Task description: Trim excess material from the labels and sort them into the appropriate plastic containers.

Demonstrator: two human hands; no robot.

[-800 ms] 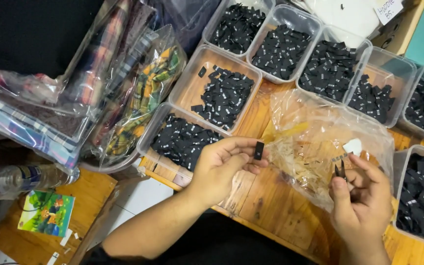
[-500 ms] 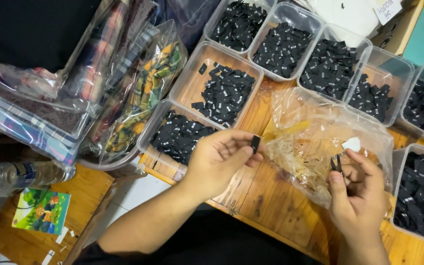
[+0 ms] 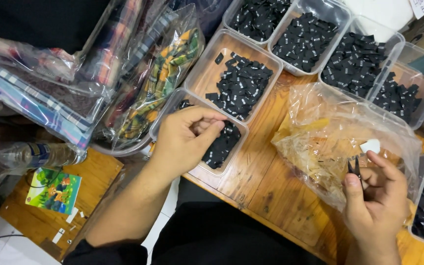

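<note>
Presently we find the left hand (image 3: 185, 140) pinched shut over the nearest tray (image 3: 170, 110) of black labels (image 3: 222, 145), the right hand (image 3: 376, 201) gripping small snips (image 3: 356, 169) beside the plastic bag (image 3: 339, 132); we judge blades could snag it.

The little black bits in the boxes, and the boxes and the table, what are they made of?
The black bits look like woven cloth labels: thin, flat, matte, folded, with pale marks. The boxes seem to be clear plastic: see-through walls with soft glare. The table looks like varnished wood, showing orange-brown grain and scuffs. The left hand hovers over one box.
</note>
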